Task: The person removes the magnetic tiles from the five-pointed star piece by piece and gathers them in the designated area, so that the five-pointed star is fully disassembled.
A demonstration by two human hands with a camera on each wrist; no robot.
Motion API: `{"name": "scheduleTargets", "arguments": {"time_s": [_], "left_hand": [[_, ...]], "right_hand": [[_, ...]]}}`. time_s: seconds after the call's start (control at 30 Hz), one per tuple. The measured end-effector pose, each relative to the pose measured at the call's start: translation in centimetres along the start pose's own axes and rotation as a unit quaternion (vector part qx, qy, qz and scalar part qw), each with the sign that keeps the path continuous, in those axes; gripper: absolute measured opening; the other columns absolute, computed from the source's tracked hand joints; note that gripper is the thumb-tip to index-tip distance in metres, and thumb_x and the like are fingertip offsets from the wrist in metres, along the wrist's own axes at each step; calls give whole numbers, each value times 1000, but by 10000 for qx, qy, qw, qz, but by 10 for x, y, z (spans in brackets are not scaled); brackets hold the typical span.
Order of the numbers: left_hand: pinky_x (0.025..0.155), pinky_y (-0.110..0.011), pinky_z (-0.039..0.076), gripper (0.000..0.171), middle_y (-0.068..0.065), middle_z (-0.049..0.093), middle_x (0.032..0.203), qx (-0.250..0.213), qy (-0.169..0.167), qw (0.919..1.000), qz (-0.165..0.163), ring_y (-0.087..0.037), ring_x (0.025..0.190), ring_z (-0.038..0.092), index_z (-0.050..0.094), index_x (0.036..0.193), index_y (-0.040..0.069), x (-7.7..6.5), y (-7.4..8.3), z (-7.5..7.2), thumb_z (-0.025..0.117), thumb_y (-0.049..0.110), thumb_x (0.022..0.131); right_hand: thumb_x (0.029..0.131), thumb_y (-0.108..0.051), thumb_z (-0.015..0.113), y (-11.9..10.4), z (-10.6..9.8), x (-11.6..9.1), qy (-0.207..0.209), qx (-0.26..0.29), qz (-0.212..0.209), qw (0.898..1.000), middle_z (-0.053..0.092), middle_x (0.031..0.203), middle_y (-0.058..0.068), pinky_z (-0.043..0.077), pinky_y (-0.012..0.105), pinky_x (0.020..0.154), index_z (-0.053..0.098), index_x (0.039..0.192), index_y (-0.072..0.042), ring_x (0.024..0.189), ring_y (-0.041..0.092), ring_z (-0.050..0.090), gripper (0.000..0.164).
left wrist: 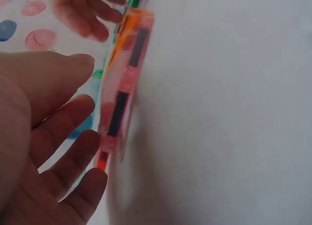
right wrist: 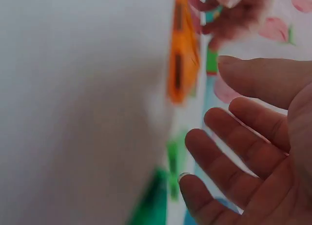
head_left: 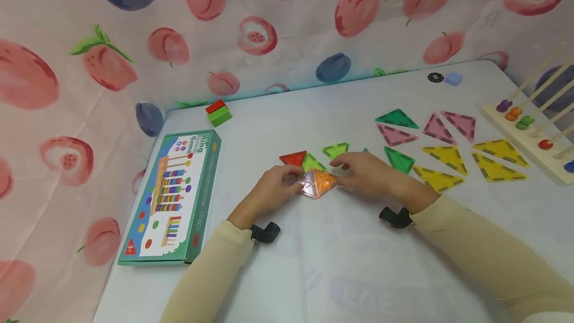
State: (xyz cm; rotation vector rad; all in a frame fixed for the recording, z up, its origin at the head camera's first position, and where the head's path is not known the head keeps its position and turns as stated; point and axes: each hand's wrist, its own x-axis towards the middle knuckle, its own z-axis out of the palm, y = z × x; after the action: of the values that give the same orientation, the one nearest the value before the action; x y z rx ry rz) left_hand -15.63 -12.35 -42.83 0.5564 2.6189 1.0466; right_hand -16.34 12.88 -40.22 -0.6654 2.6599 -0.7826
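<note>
Two triangular magnetic tiles, one pale pink (head_left: 307, 186) and one orange (head_left: 324, 182), lie edge to edge on the white table between the hands. My left hand (head_left: 275, 188) is at the pink tile's left side, its relaxed fingertips (left wrist: 92, 137) right by the tile edge in the left wrist view. To the right, my right hand (head_left: 369, 173) hovers by the orange tile's tip, fingers spread and palm bare in the right wrist view. Just behind the pair lie a red triangle tile (head_left: 293, 157) and a light green one (head_left: 313, 162). Another light green tile (head_left: 335, 149) is partly hidden by the right hand.
Several yellow (head_left: 500, 167), pink (head_left: 439, 128) and dark green (head_left: 398, 118) triangle tiles spread out on the right. A wooden peg board (head_left: 524, 126) stands at the right edge. A ring game box (head_left: 179, 198) lies left, with red and green blocks (head_left: 219, 113) behind it.
</note>
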Motion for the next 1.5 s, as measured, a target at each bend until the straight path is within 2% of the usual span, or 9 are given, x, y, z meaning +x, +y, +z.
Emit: {"name": "scheduleTargets", "arguments": {"time_s": [0.13, 0.4, 0.5, 0.6, 0.73, 0.87, 1.1, 1.37, 1.5], "left_hand": [[90, -29, 38, 34, 11, 57, 108, -9, -116, 9999, 101, -6, 102, 48, 59, 114, 18, 1, 0, 7, 66, 26, 82], [75, -25, 44, 26, 11, 59, 97, -400, -299, 9987, 37, -6, 87, 53, 60, 107, 21, -5, 3, 10, 66, 22, 82], [81, -27, 41, 28, 12, 58, 103, -193, -212, 9995, 121, -7, 93, 49, 60, 110, 21, -2, 4, 9, 63, 22, 82], [86, -29, 37, 30, 12, 55, 109, 205, -120, 9994, 256, -9, 101, 43, 60, 114, 21, 4, 4, 9, 61, 24, 84], [89, -35, 28, 33, 9, 51, 118, 918, -218, 9954, 151, -12, 114, 34, 56, 121, 28, 11, 4, 9, 52, 34, 90], [85, -41, 22, 36, 9, 49, 125, 1418, -256, 9895, -66, -13, 124, 25, 49, 128, 31, 13, 3, 7, 42, 39, 93], [85, -40, 20, 42, 8, 46, 128, 1398, -46, 9898, -265, -11, 127, 20, 46, 130, 30, 15, -1, 4, 52, 38, 89], [80, -39, 21, 42, 20, 37, 134, 1547, -22, 9879, -65, -9, 126, 19, 53, 123, 30, 17, -1, 2, 60, 42, 83], [82, -41, 20, 43, 17, 38, 135, 1423, -180, 9897, -15, -12, 128, 18, 55, 121, 29, 15, 0, -1, 61, 45, 81]], "right_hand": [[81, -21, 66, -3, 13, 3, -96, 105, -145, 9998, 58, 108, 1, 44, 36, 82, 56, 117, -9, 95, 17, 53, 40], [80, -18, 67, -3, 20, -1, 5, -61, -344, 9994, 59, 103, -1, 45, 34, 80, 58, 114, -8, 89, 14, 52, 37], [80, -18, 67, -5, 21, -2, 12, -93, -333, 9994, 58, 104, 0, 44, 35, 82, 58, 114, -8, 91, 15, 51, 37], [80, -20, 68, -6, 23, -1, -13, -159, -274, 9995, 58, 106, 1, 43, 36, 84, 57, 115, -8, 94, 16, 50, 38], [79, -22, 68, -5, 26, 0, -71, -147, -149, 9998, 57, 107, 1, 43, 36, 84, 56, 116, -8, 95, 16, 50, 41], [80, -21, 68, -6, 27, 1, -58, -80, -97, 9999, 58, 105, 0, 44, 34, 82, 58, 114, -9, 92, 14, 51, 37], [82, -20, 65, -7, 26, 3, 28, -121, -261, 9996, 59, 102, -2, 43, 35, 82, 60, 110, -10, 91, 15, 51, 30], [84, -21, 62, -11, 28, 9, 82, 17, -210, 9997, 59, 106, -1, 42, 37, 84, 59, 112, -11, 94, 16, 52, 30], [84, -20, 62, -13, 29, 12, 18, 89, -183, 9998, 59, 107, -2, 41, 37, 85, 59, 112, -11, 96, 16, 52, 30]]}}
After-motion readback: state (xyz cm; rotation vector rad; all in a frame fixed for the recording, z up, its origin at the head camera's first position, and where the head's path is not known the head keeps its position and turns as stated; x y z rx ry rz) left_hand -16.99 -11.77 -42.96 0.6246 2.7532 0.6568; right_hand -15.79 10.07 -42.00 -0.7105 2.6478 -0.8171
